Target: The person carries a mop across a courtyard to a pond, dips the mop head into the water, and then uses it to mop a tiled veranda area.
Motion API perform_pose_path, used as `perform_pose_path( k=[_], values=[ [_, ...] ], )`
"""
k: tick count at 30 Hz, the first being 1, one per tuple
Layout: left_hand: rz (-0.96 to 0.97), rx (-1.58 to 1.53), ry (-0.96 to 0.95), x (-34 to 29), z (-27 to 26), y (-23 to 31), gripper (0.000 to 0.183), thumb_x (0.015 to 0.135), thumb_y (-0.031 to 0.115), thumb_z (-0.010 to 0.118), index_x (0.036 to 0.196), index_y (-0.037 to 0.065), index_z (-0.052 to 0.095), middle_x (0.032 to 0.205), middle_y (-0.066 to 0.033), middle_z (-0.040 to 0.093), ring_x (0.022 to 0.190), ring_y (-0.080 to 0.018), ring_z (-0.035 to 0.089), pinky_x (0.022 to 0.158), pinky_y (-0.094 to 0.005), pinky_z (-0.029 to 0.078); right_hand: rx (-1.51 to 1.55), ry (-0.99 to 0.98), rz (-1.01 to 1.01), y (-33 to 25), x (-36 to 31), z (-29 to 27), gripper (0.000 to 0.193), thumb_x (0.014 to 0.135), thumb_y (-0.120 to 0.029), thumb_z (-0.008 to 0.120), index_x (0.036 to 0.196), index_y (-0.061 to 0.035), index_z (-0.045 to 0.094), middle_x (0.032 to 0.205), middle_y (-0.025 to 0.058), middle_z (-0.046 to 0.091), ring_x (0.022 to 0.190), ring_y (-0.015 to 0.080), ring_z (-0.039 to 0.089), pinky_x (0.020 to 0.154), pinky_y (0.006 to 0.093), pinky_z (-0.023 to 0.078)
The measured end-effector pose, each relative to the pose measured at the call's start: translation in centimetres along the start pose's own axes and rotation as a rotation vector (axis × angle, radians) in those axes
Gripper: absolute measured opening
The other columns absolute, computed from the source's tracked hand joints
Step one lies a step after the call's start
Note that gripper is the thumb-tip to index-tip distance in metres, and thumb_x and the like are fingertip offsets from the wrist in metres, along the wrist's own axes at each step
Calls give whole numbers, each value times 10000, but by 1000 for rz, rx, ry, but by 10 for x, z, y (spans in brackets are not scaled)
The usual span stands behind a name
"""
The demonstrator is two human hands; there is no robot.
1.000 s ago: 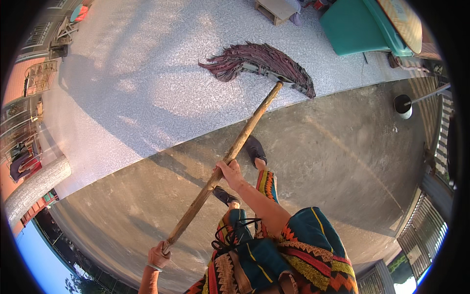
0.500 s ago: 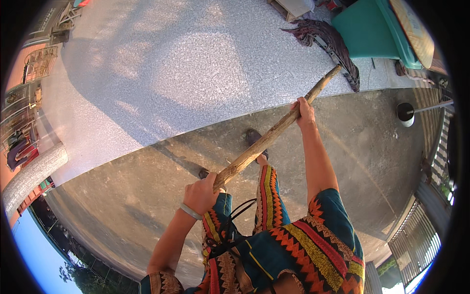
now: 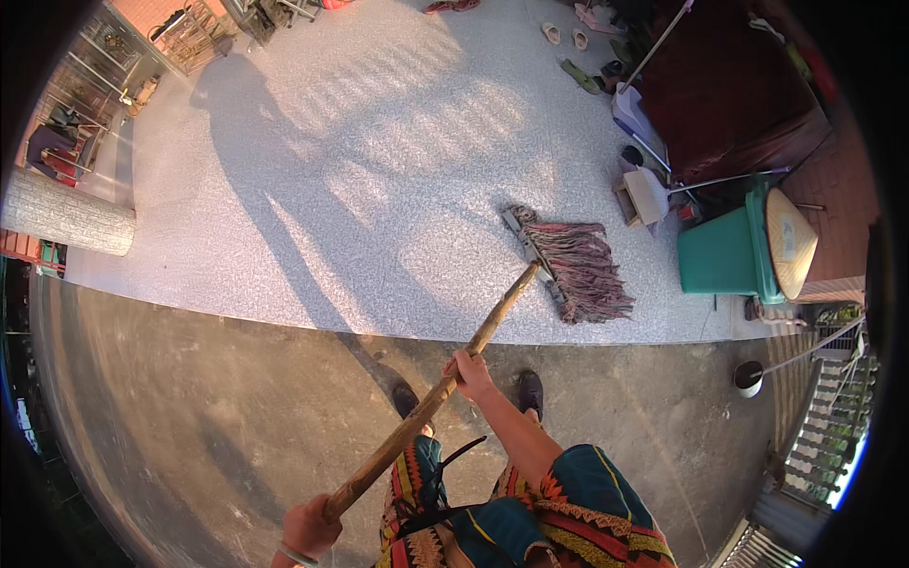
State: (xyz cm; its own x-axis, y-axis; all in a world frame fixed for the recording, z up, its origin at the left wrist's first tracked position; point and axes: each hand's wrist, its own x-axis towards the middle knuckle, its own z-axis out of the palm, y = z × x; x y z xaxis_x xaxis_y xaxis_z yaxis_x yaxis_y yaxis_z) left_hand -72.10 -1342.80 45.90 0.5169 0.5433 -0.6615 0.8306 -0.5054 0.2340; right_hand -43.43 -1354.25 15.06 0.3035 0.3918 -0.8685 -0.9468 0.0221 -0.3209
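A mop (image 3: 585,270) with a long wooden handle lies with its dark reddish-grey strands spread on the speckled pale floor. Its strands trail to the right of the flat head bar. My right hand (image 3: 471,376) is wrapped round the middle of the handle. Lower down at the left, my left hand (image 3: 311,527) is closed round the handle's near end, a pale band on its wrist. The handle slants from my lower left up to the mop head.
At the right stand a green bin (image 3: 724,251) with a conical straw hat (image 3: 789,243) against it, and a white dustpan (image 3: 645,195). Slippers (image 3: 565,36) lie at the back. A long-handled scoop (image 3: 748,379) is on the right; a round pillar (image 3: 71,213) stands left.
The mop head has come away from beside the green bin, leftward onto the pale floor, its strands now fanned out. Both hands have moved left and lower in view, still holding the handle.
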Motion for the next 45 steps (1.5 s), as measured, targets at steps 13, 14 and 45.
perform_pose_path(
  k=[13, 14, 45],
  values=[
    [-284, -433, -31, 26, -98, -71, 273, 596, 174, 695, 764, -22, 604, 559, -86, 539, 567, -126, 561, 537, -323, 450, -347, -310, -9, 34, 55, 236, 296, 843, -198, 587, 654, 28, 555, 747, 136, 590, 719, 228, 608, 668, 362, 521],
    [-286, -415, -43, 45, -110, -65, 273, 596, 174, 695, 764, -22, 604, 559, -86, 539, 567, -126, 561, 537, -323, 450, -236, -250, -54, 26, 62, 246, 258, 839, -179, 587, 686, 17, 517, 726, 131, 574, 691, 229, 603, 642, 379, 522],
    [80, -457, -46, 697, -540, 345, 345, 657, 179, 645, 924, -40, 630, 705, -166, 644, 660, -239, 648, 624, -335, 493, 79, -11, -87, -681, 412, 516, 185, 825, -79, 546, 676, 4, 473, 586, 130, 505, 512, 258, 544, 481, 426, 499]
  ],
)
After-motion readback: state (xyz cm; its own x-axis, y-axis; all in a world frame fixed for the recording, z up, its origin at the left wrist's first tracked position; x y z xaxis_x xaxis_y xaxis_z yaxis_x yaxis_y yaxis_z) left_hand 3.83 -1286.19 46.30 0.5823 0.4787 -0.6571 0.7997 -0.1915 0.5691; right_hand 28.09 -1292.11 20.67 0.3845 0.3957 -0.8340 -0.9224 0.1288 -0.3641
